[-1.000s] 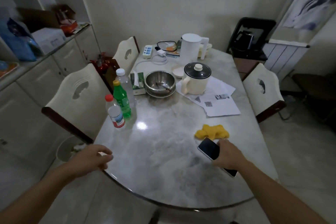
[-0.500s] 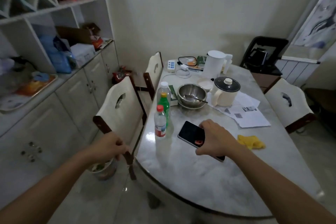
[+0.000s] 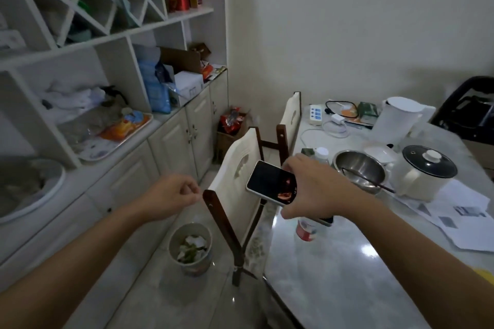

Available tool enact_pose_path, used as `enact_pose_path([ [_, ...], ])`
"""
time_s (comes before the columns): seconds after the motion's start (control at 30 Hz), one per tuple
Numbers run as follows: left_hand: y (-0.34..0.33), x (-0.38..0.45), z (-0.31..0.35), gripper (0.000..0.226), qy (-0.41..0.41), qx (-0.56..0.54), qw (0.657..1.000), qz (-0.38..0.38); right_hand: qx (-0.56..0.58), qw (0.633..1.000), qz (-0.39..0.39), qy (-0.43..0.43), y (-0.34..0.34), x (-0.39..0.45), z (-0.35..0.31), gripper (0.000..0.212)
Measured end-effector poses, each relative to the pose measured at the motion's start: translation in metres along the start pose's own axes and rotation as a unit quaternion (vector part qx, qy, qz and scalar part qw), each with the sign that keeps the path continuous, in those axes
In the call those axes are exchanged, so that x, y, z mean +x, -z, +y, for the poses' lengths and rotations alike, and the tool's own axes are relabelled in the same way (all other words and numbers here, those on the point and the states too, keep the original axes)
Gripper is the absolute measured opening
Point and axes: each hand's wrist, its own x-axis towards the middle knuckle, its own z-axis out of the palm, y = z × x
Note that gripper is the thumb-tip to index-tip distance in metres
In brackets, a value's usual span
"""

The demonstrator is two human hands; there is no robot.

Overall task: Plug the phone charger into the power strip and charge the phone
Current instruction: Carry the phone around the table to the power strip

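Gripping the white-edged, dark-screened phone (image 3: pixel 272 184) from above, the right hand (image 3: pixel 320 192) holds it in the air at the centre of the frame, fingers curled over the far edge and thumb under the near one, just past the left rim of the grey marble tabletop (image 3: pixel 347 275). The phone sits tilted, screen up, in front of the cream chair back (image 3: pixel 238 181). The left hand (image 3: pixel 171 195) hangs left of centre over the floor, loosely curled with fingertips drawn together, holding nothing, just beside the dark wooden post of that chair.

Up at the far end of the tabletop, in the upper right, lies the white power strip with blue switches (image 3: pixel 315 114), and right beside it the small white charger block (image 3: pixel 337 119) with its white cable looped on the surface; whether it is plugged in cannot be told. Nearer the right hand stand a shiny steel bowl (image 3: pixel 359 171) and a cream electric pot with a black lid (image 3: pixel 425 171), with the tall white kettle (image 3: pixel 398 117) behind them. Down at the lower centre, a round bin with scraps (image 3: pixel 191 246) stands on the tiled floor.
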Motion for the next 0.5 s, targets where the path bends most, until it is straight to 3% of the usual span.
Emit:
enact_pose_path([
  [0.33,0.080,0.107,-0.057,0.009,0.010,0.004,1.000,-0.001,-0.032,0.998,0.040,0.032,0.024,0.159,-0.016,0.081],
  [0.5,0.106,0.172,-0.090,0.011,-0.015,0.004,1.000,-0.024,-0.051,0.998,0.045,0.001,0.026,0.217,-0.027,0.075],
])
